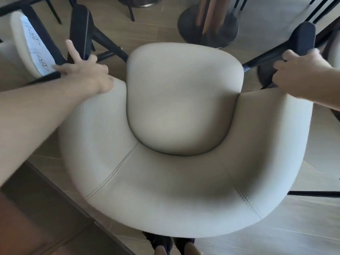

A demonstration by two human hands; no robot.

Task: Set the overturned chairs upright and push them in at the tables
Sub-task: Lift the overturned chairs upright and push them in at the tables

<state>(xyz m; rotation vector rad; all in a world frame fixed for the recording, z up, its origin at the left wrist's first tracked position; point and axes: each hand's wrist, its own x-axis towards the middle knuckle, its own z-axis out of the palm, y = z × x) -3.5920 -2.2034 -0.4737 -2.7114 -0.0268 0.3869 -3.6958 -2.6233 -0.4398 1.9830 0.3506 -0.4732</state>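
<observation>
Head view: my hands brace the chair to steer it in.
left hand (86, 76): fingers spread, pressing chair (184, 162) arm.
right hand (296, 72): curled round other armrest (305, 38).

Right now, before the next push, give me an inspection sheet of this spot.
Surface: tiled floor, bare where visible.
Job's things: cream chair upright, seat facing the round table base.
Clutter: second cream chair lying at far left, label showing.
Grippers: left hand rests at the left armrest, fingers spread; right hand grips the frame under the right armrest.
Cables: nothing seen.
Surroundings: more dark chair legs behind.
</observation>
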